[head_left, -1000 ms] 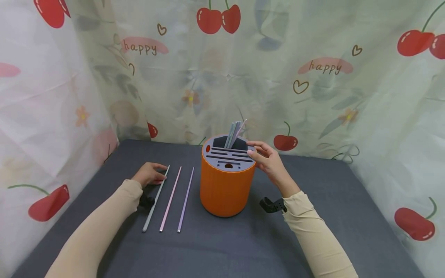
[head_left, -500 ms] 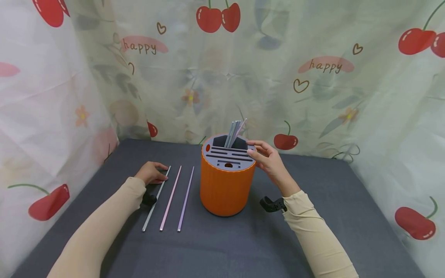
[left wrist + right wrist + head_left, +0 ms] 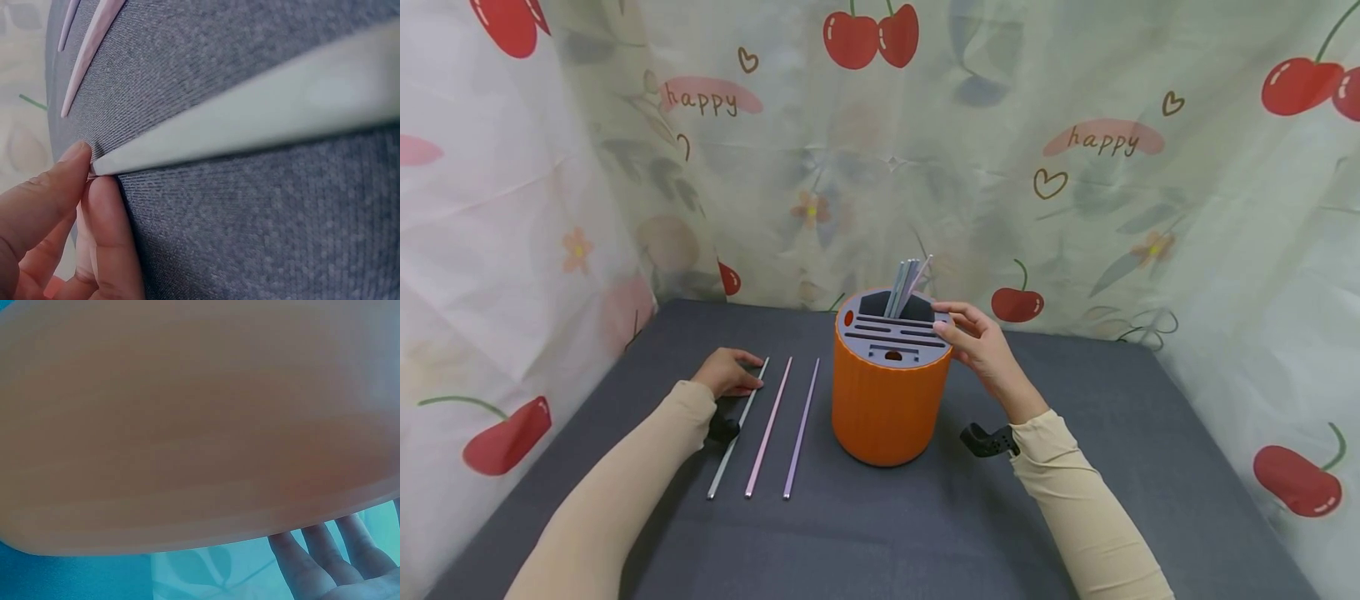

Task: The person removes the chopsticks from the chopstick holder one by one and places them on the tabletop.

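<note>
My left hand (image 3: 726, 373) pinches the far, thin end of a pale green chopstick (image 3: 724, 468), which lies on the dark cloth. In the left wrist view, thumb and fingertips close on the tip of that chopstick (image 3: 250, 119). Just right of it lie a pink chopstick (image 3: 767, 433) and a purple chopstick (image 3: 801, 433), roughly parallel. An orange round knife block (image 3: 887, 417) with a slotted grey top stands upright at centre. My right hand (image 3: 985, 354) holds its right rim, thumb on top; the right wrist view shows fingers (image 3: 300, 562) against its side.
Several chopsticks (image 3: 901, 287) lean in the rear opening of the knife block. The dark cloth (image 3: 880, 550) covers the table. A cherry-patterned curtain (image 3: 895, 183) encloses the back and both sides.
My left hand has shifted slightly to the right and away along the table, and the green chopstick's far end has moved slightly right with it. My right hand stays on the knife block.
</note>
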`<state>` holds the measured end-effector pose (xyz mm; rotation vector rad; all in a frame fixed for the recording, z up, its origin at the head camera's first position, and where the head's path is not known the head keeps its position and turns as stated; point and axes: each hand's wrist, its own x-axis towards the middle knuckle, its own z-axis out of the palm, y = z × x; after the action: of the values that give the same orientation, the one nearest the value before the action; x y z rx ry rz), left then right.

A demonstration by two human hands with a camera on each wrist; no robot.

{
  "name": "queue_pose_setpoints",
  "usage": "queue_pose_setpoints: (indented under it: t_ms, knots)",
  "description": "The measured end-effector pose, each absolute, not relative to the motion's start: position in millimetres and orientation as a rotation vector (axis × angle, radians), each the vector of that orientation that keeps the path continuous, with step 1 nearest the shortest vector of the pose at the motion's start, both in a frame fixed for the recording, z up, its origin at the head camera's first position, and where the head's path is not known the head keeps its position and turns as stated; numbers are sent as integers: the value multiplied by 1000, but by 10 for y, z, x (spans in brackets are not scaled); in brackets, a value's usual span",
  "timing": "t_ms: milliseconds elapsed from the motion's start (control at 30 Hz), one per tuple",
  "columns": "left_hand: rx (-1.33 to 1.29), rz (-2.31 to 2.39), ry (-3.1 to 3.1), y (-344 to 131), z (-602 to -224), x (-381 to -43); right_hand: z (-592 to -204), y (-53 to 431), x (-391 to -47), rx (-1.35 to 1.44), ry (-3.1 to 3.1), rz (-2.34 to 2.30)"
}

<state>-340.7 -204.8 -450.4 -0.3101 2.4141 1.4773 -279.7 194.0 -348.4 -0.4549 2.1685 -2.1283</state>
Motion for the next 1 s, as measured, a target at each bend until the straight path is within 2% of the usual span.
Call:
queue_pose_setpoints:
  t_ms: [267,433,567,767,1000]
  knots:
    - [-299,1493,2354,-2068,-4402,-3410,-3483,1939,-2801,-454,2176,-2115]
    - [-162,1616,2305,-2017,-4081,-3479,-3474,1936,-2795,-450,2182,-2110]
    - [29,1840,2300,-1749,-3567,-3443,-3470,1941,-2789,-442,2192,-2104]
    - [307,2195,2190,-1185,-2911,-3178,-3485,1949,-2803,-450,2192,-2099]
    - [508,2103,2143,-681,-2701,-2961,-3467,1938,-2784,-455,2177,-2114]
